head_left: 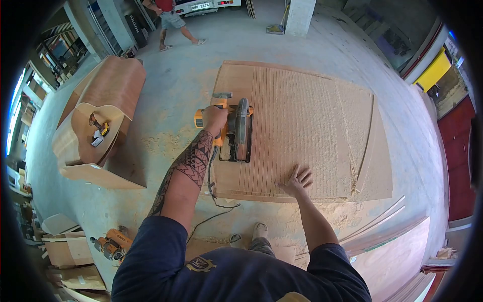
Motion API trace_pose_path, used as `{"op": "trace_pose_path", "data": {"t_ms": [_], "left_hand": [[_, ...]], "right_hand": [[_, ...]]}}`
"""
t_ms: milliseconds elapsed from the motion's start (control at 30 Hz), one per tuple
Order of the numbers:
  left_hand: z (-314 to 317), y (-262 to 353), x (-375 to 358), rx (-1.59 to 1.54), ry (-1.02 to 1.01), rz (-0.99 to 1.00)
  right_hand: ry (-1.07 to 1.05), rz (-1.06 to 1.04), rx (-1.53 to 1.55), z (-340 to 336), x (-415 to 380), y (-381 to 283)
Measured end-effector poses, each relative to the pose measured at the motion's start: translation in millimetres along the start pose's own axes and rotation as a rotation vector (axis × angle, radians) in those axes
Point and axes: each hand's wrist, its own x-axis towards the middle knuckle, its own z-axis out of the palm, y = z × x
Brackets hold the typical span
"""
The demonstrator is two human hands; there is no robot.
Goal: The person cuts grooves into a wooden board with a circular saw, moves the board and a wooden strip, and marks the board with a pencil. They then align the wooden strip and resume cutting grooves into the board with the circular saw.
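Circular saw [241, 123], yellow and corded, its base plate resting on the left part of a large wooden panel [302, 110] that lies on the floor [171, 116]. My left hand [216, 117] is wrapped around the saw's handle; my right hand [296, 183] lies palm down near the panel's near edge, fingers spread. Parallel grooves run away from me along the panel, and sawdust covers much of it. I judge grooving to be the step in hand, though I cannot tell whether the blade is spinning. The next move calls for a level base, a line parallel to the grooves and a clear power cord [212, 189]. To my left stands a curved wooden form [118, 83] bearing a cordless drill [104, 130]; to my right, flat boards [395, 249]. Ahead, another person [172, 21] is near a white vehicle [214, 4].
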Motion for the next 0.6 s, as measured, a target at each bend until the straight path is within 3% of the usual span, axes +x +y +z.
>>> {"op": "trace_pose_path", "data": {"t_ms": [600], "left_hand": [[20.8, 36.4, 82.4, -0.074, 0.028, 0.007]], "right_hand": [[-0.054, -0.012, 0.038, -5.9, -3.8, -2.0]]}}
